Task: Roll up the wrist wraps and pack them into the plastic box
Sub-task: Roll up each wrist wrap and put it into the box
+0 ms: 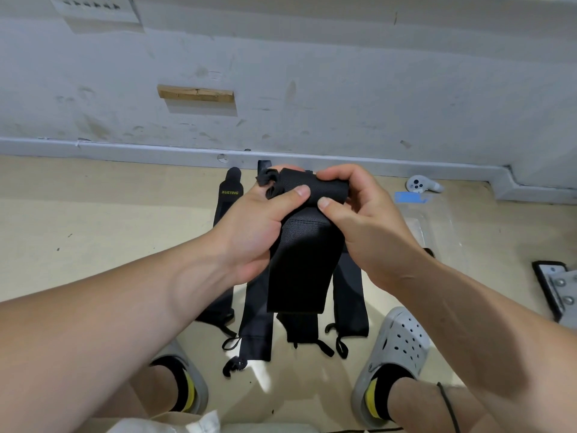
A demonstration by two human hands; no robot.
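Wrist wrap with yellow lettering [229, 195] lies furthest left on my feed, flat on the beige floor [93, 229], its far end near the grey skirting. Just right of it, three more black wraps [256, 320] lie side by side, partly hidden behind the arms, their loops pointing toward the grey clogs [398, 345]. Above them I see the left hand [256, 223] curled round one end of the held wrap [299, 267], thumb pressed on the rolled part. The roll sits between both hands and its loose tail hangs down in front of the wraps on the floor. The right hand [359, 223] pinches the roll's other end. Further right lies a clear plastic box [434, 226] with a blue label, a white controller [421, 183] beyond it by the wall, and a metal bracket [559, 289] at the edge.
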